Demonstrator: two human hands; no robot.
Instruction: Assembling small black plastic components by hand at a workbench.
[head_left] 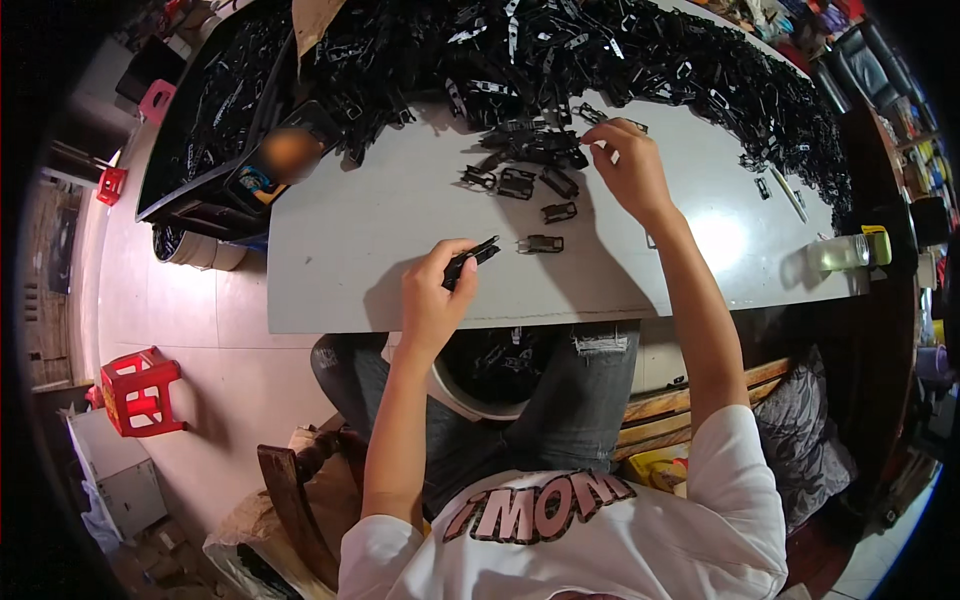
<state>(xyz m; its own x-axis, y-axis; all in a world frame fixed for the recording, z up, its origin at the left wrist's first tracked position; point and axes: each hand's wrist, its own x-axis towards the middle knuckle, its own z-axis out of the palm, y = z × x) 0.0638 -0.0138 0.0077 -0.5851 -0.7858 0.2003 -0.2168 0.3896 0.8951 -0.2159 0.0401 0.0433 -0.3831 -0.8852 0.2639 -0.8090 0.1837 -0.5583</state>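
Hands work apart: left hand (437, 287) grips a black clip (470, 260), right hand (630, 165) pinches among loose clips (535, 150).

The heap of black plastic parts (640, 50) runs off the top edge of the frame, its single pieces too small and tangled to tell apart; a blurred orange-brown patch (291, 153) at upper left hides whatever lies on the black crate (205, 130); the left hand (435, 295) covers most of the black clip (472, 258) it holds, so its shape is unclear; the bucket (480, 385) between the knees is half hidden under the table edge (400, 322); the right-hand clutter at the frame's rim is too dark and warped to identify.
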